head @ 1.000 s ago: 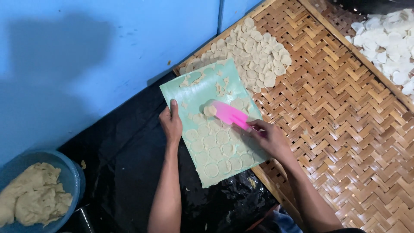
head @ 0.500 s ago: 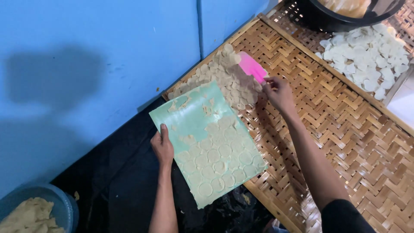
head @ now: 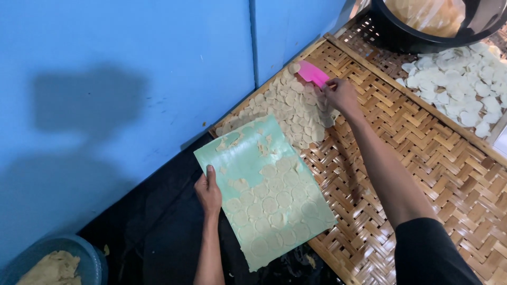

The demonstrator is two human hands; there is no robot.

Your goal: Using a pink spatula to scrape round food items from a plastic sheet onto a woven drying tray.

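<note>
Two hands at work. Left hand (head: 208,191) pinches the green sheet (head: 264,190) at its nine o'clock edge; dough rounds cover its lower half. Right hand (head: 340,95), grip closed on the pink scraper (head: 312,73), unloads at the piled discs (head: 296,111), one o'clock from the sheet. Judged: transfer underway; next lift needs a flat blade.

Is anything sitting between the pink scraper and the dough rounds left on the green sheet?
Nothing visible does. The pink scraper, in the right hand, sits over the laid-out rounds on the woven tray; the green sheet lies beside them.
</note>
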